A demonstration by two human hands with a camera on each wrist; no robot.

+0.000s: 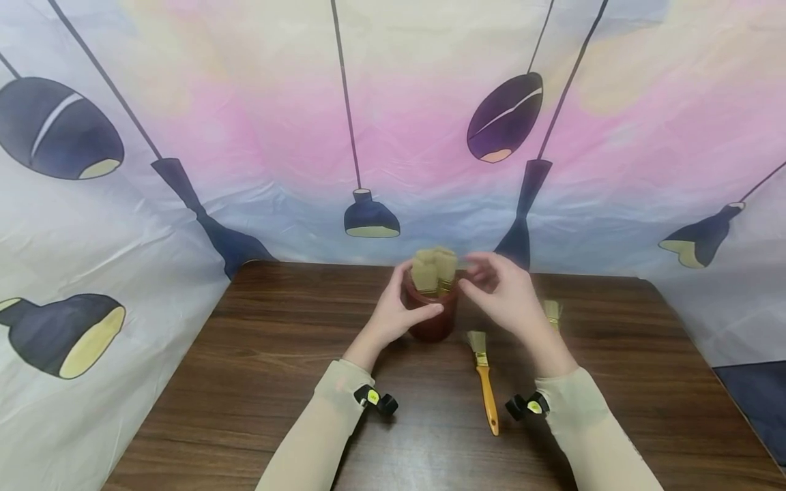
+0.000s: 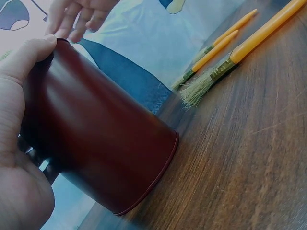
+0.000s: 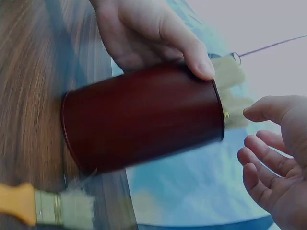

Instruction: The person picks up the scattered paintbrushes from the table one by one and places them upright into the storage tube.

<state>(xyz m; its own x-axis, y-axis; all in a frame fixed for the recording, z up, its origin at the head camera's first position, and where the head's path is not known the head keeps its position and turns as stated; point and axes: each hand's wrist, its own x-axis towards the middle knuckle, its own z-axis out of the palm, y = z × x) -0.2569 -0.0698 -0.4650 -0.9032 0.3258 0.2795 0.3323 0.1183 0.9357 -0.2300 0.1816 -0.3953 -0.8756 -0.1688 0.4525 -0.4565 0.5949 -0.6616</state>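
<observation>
A dark red cylindrical cup (image 1: 433, 326) stands on the wooden table with several paintbrushes (image 1: 433, 270) in it, bristles up. My left hand (image 1: 393, 310) grips the cup from its left side, thumb near the rim, as the right wrist view also shows. Just right of the brush heads is my right hand (image 1: 500, 290), its fingers loosely bent and holding nothing. In the right wrist view its thumb (image 3: 268, 109) comes close to the bristles. On the table in front of the cup lies a paintbrush (image 1: 485, 382) with an orange handle, bristles pointing away from me.
Another brush (image 1: 552, 311) lies farther right, mostly hidden behind my right forearm. The left wrist view shows thin orange handles (image 2: 230, 36) beyond the nearest brush. A cloth backdrop (image 1: 295, 136) printed with lamps hangs behind the table's far edge.
</observation>
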